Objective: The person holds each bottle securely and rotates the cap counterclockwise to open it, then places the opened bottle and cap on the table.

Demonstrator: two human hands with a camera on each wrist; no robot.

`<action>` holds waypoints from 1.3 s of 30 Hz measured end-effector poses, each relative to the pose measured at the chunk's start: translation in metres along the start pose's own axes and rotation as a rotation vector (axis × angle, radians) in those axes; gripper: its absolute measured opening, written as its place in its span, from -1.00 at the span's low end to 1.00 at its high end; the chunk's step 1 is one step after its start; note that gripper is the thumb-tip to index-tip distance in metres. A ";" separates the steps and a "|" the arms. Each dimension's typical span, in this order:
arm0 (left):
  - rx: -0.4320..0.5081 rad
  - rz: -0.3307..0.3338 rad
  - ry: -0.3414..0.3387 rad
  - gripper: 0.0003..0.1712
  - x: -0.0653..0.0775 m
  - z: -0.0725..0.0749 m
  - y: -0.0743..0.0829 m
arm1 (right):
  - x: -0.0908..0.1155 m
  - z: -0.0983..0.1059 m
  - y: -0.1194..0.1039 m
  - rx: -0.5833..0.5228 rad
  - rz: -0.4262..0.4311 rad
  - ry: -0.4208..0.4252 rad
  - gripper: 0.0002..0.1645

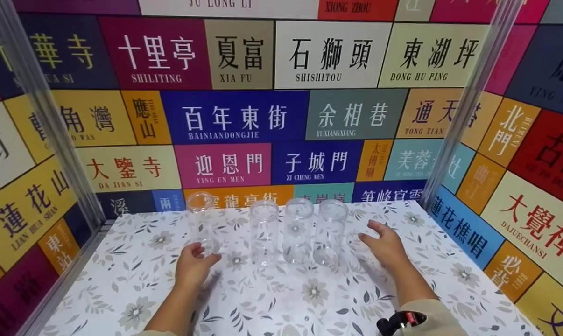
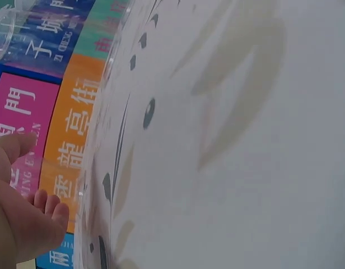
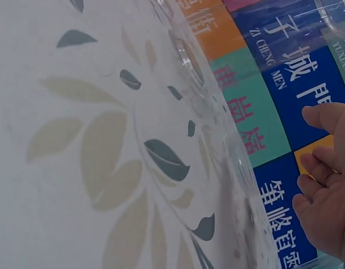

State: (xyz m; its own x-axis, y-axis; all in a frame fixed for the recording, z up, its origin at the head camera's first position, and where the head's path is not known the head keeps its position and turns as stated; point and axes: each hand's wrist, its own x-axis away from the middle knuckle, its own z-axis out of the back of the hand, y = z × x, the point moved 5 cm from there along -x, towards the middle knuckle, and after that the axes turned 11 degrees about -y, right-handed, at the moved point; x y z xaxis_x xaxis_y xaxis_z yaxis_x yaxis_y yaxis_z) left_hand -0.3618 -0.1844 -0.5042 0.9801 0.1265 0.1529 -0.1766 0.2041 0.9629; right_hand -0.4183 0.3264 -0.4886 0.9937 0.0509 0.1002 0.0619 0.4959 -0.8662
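My left hand [image 1: 193, 268] hovers at the near side of a clear cylindrical container [image 1: 201, 219], its fingers loosely curled and thumb apart. That container stands alone on the left; contact with it cannot be made out. To its right, a row of three similar clear containers has a left one [image 1: 264, 228], a middle one [image 1: 300, 224] and a right one [image 1: 332, 224], all upright. My right hand [image 1: 388, 245] is to the right of this row, fingers relaxed and holding nothing. In the right wrist view the right hand [image 3: 329, 202] shows its thumb and fingers spread apart.
A white tablecloth [image 1: 314, 291] with grey flowers and leaves covers the table. Colourful printed wall panels [image 1: 235, 116] enclose the back and sides. Clear upright posts stand at the left corner [image 1: 52, 112] and right corner [image 1: 463, 102].
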 end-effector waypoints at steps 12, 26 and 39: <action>-0.021 -0.014 -0.188 0.00 -0.002 -0.041 0.003 | 0.020 -0.007 -0.041 -0.138 0.111 0.059 -0.18; -0.008 -0.092 -0.311 0.11 -0.007 -0.074 0.013 | 0.038 -0.018 -0.079 -0.227 0.290 0.046 -0.22; -0.046 -0.112 -0.332 0.08 -0.016 -0.088 0.017 | 0.055 -0.024 -0.105 -0.232 0.379 0.028 -0.30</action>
State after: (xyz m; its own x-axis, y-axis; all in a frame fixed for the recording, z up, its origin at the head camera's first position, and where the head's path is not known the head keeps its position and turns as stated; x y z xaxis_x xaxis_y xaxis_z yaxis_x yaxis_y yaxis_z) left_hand -0.3886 -0.0977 -0.5100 0.9684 -0.2195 0.1184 -0.0633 0.2431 0.9679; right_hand -0.3681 0.2566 -0.4039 0.9522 0.1667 -0.2559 -0.2908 0.2384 -0.9266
